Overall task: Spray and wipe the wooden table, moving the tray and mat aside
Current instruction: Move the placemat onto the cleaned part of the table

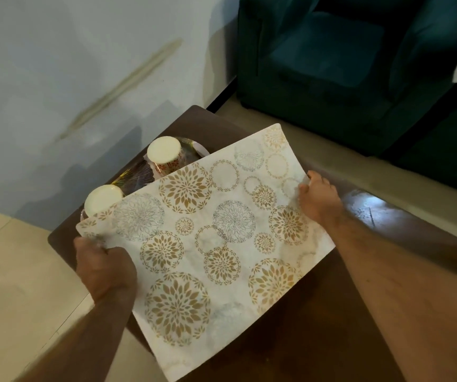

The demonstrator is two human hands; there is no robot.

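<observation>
While both hands pinch the floral mat, left hand and right hand with fingers curled on opposite edges, you're clearing the surface. Next, set it aside; the tray with its upturned cups remains

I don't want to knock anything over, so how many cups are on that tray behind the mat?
2, both upside down on the tray: one cup at the far side, another cup nearer the left hand. The mat may hide more.

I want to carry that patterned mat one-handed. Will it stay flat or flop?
Probably semi-stiff: the mat looks nearly flat, gripped only at opposite edges by the left hand and right hand. It seems thin and light, so one-handed it may droop.
</observation>
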